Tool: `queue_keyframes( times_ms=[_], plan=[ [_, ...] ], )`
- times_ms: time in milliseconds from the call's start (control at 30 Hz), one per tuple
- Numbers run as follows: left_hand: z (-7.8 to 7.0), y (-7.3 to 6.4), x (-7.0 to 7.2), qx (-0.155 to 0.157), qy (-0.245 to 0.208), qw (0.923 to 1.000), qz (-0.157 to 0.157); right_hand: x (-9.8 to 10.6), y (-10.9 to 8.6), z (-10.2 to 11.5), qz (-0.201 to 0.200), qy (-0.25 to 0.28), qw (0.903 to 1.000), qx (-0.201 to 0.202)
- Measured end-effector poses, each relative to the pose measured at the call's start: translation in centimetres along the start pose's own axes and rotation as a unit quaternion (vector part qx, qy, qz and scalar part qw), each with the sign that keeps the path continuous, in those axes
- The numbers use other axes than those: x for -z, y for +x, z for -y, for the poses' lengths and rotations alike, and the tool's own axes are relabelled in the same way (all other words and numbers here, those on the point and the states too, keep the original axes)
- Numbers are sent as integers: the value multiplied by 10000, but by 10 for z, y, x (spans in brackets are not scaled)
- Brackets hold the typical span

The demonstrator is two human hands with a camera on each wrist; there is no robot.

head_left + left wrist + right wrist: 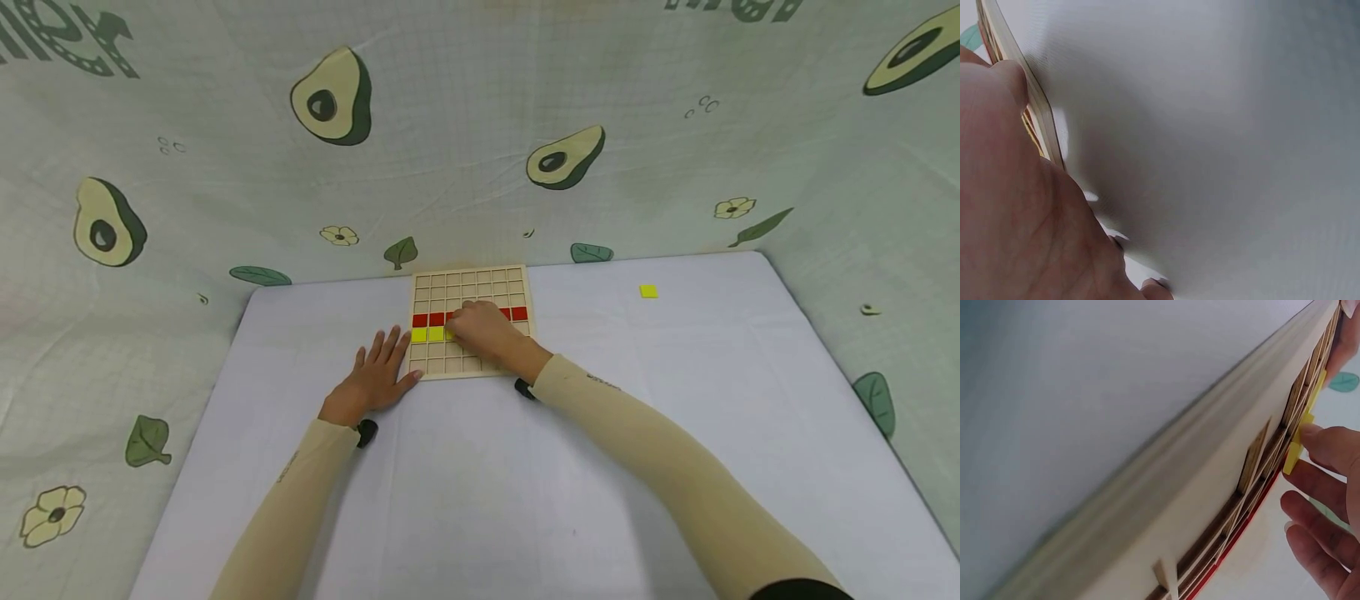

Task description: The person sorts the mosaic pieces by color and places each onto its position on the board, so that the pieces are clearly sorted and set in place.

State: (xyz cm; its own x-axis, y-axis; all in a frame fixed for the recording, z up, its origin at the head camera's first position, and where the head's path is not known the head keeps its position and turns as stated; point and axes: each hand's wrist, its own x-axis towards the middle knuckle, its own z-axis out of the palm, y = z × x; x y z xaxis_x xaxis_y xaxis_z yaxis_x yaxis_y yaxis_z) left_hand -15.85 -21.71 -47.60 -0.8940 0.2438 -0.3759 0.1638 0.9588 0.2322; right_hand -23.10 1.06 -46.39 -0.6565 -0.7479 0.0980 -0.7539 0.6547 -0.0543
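A light wooden grid board [469,289] lies on the white table. A row of red square tiles [420,320] crosses it, partly hidden by my right hand [491,335]. Just below the red row, yellow tiles [427,334] fill cells from the left edge. In the right wrist view my right thumb and index finger pinch a yellow tile [1293,459], right at the grid beside another yellow one. My left hand [373,377] lies with fingers spread at the board's left side, its thumb touching the near-left corner.
One loose yellow tile [648,291] lies on the table [720,358] far to the right of the board. Behind the table hangs a cloth [450,167] printed with avocados and leaves, which also covers both sides.
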Motion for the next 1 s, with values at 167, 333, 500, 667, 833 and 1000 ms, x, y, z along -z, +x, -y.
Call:
queue_keyframes(
  times_ms=[167,333,500,667,833,1000],
  plan=[
    [0,0,0,-2,-33,10000,-5,0,0,1,7,-123,9999,-17],
    [-4,-1,2,96,1,9999,75,0,0,3,28,-365,9993,-4],
    [-4,-1,1,47,15,10000,30,-1,-1,4,-82,-558,9984,60],
    [-3,0,0,94,102,9999,29,-1,-1,4,-100,-568,9983,22],
    [-3,1,0,147,110,9998,46,-2,-3,4,-162,-390,9991,-38],
    [-5,-1,1,180,120,9997,66,-1,-8,4,-396,52,9992,-90]
  ],
)
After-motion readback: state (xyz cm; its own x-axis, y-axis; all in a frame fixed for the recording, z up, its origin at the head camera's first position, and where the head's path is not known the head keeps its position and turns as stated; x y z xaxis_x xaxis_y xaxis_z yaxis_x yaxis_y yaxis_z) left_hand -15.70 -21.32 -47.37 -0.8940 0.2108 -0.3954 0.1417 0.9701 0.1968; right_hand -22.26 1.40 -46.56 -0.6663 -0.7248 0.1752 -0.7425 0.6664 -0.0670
